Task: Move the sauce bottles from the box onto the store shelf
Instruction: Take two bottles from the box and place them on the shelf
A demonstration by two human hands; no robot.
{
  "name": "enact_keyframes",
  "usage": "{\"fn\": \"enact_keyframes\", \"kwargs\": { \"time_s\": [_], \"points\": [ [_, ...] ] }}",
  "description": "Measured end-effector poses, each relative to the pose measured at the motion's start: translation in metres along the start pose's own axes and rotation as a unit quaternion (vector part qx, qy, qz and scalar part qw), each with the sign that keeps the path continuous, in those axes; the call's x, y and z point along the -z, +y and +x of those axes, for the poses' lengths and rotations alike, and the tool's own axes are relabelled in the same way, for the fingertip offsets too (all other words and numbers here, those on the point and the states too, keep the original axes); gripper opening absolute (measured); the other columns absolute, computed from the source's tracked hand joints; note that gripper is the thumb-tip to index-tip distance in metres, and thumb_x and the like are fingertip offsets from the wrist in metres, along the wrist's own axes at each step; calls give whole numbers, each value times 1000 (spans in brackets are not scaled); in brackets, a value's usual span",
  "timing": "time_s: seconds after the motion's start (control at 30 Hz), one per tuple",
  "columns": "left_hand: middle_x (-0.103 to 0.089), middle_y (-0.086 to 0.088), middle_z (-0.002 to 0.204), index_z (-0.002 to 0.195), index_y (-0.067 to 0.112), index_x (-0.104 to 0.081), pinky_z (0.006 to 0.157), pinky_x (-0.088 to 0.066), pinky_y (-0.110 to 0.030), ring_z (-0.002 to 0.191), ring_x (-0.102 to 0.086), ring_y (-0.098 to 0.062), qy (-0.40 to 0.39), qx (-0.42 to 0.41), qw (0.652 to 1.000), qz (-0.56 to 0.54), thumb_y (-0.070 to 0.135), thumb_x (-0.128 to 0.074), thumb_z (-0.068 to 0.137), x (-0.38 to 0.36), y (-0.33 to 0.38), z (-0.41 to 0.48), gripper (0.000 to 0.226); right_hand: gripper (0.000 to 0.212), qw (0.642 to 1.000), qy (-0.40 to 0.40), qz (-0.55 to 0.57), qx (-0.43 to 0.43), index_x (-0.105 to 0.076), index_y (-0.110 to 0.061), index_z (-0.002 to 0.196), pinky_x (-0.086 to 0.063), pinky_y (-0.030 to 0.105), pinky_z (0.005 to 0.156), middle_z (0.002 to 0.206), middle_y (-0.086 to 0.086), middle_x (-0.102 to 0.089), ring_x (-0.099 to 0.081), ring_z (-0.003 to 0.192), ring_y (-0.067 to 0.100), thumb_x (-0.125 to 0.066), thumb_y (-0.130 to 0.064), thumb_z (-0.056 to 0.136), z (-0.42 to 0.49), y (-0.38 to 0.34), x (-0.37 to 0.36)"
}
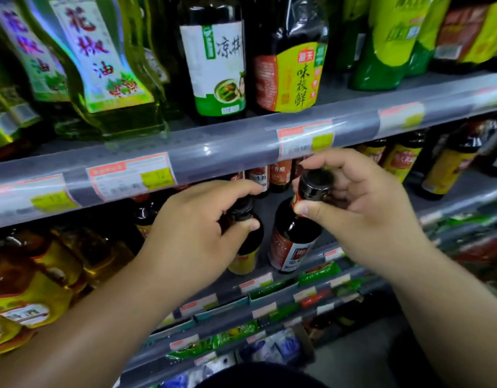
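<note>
Two dark sauce bottles stand side by side at the front of the middle shelf (272, 208). My left hand (191, 233) grips the neck of the left bottle (246, 256), which has a yellow label low down. My right hand (362, 208) pinches the black cap and neck of the right bottle (292, 242), which carries a red and white label and leans slightly. Behind them, more small dark bottles (269, 177) fill the back of the same shelf. The box is not in view.
The upper shelf rail (213, 155) with price tags hangs just above my hands. Above it stand green oil bottles (101, 65) and tall dark sauce bottles (289, 60). Amber oil bottles (45, 275) crowd the left; yellow-labelled bottles (446, 166) stand right. Packets line the lower shelves (269, 312).
</note>
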State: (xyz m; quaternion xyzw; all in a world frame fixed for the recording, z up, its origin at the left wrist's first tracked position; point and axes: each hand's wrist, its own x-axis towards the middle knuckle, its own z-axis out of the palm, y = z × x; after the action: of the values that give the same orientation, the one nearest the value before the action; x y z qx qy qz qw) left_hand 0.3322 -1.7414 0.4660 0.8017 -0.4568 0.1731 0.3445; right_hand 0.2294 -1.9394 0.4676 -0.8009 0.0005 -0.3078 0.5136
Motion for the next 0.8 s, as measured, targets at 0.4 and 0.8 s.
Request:
{"fn": "enact_keyframes", "kwargs": {
  "time_s": [0.4, 0.8],
  "points": [
    [-58, 22, 102, 116, 28, -71, 90, -41, -9, 102, -56, 0, 49, 73, 996, 27, 22, -83, 77, -77, 21, 40, 42, 53, 998, -45, -10, 41, -60, -55, 107, -51, 22, 85, 102, -20, -71, -68, 96, 4, -82, -16, 79, 34, 74, 50],
    [-67, 17, 105, 120, 33, -68, 87, -49, -20, 97, -61, -2, 54, 116, 991, 49, 25, -80, 81, -126, 44, 60, 42, 56, 994, -91, -40, 54, -54, -65, 108, -55, 28, 90, 109, -28, -67, -66, 103, 0, -80, -21, 83, 47, 129, 83]
  ]
}}
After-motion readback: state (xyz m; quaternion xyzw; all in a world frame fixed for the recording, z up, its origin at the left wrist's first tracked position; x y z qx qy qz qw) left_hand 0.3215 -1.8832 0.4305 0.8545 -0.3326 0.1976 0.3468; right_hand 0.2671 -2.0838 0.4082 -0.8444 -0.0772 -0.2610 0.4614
